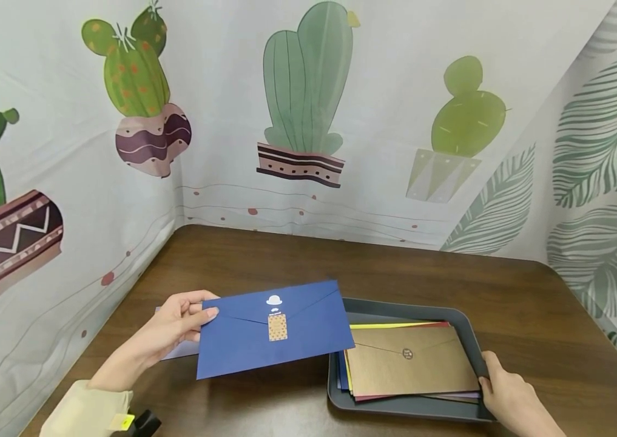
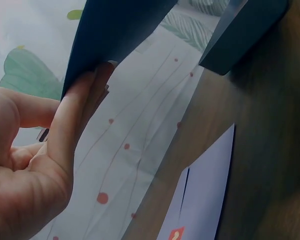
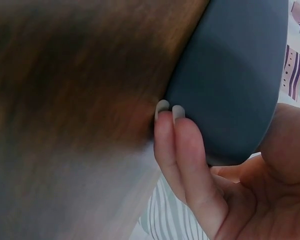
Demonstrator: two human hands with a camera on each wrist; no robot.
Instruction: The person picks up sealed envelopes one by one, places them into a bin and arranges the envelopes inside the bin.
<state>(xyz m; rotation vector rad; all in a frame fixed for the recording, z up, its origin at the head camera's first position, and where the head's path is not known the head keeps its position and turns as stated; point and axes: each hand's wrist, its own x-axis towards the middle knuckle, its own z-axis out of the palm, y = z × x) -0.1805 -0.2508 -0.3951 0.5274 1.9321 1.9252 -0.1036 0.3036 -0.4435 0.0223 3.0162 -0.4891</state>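
Note:
My left hand (image 1: 179,325) pinches the left edge of a blue envelope (image 1: 308,337), thumb on its front and fingers behind. The envelope carries a white hat print and a patterned sticker, and it is held up above the table. Beneath it lies a pale lavender envelope (image 2: 205,192), mostly hidden in the head view. To the right, a dark grey tray (image 1: 403,309) holds a stack of envelopes, topped by a gold envelope (image 1: 406,376) with a round seal. My right hand (image 1: 512,394) grips the tray's right side, its thumb at the rim and fingertips against the outer wall.
The brown wooden table (image 1: 264,252) extends behind and beside the tray. A white curtain (image 1: 221,121) printed with cacti and leaves hangs along its back and sides. Yellow, red and blue envelope edges show under the gold one. A black object (image 1: 145,423) sits by the left sleeve.

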